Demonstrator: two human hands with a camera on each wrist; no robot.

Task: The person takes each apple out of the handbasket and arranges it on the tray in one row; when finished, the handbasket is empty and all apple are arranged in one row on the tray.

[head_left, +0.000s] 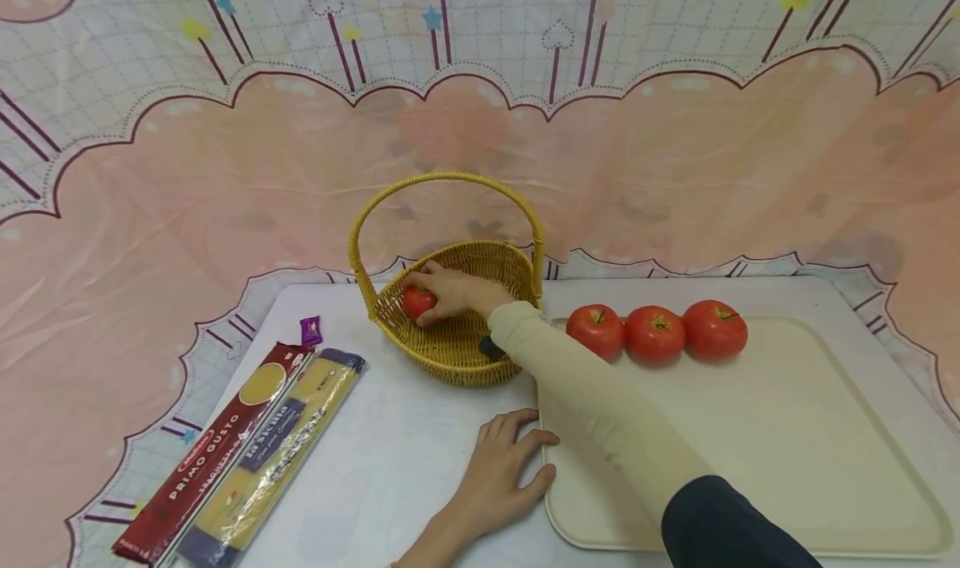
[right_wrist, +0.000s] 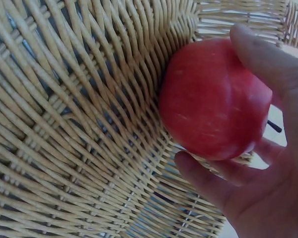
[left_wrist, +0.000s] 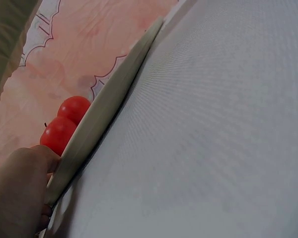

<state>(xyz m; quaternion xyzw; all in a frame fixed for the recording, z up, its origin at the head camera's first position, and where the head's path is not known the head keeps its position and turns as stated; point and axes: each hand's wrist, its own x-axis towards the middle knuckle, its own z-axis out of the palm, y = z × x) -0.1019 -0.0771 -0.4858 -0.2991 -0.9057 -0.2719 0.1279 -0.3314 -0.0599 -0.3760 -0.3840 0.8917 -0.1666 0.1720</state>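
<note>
My right hand (head_left: 450,291) reaches inside the wicker basket (head_left: 457,372) and holds a red apple (head_left: 418,301). In the right wrist view the thumb lies over one side of the apple (right_wrist: 213,99) and curved fingers on the other; its dark stem faces the palm. The apple is close against the woven wall (right_wrist: 89,124). Left hand (head_left: 498,468) rests at the left rim of the beige tray (head_left: 750,468), fingers spread and lightly bent. The left wrist view shows that hand (left_wrist: 20,188) touching the tray edge (left_wrist: 104,106); some of its fingers are hidden.
Three red apples (head_left: 655,335) stand in a row at the tray's back left. Two spaghetti packs (head_left: 213,460) (head_left: 273,455) lie at the left, with a small purple wrapped sweet (head_left: 311,331) behind them. The basket's tall handle (head_left: 446,176) arches above it. A patterned cloth hangs behind.
</note>
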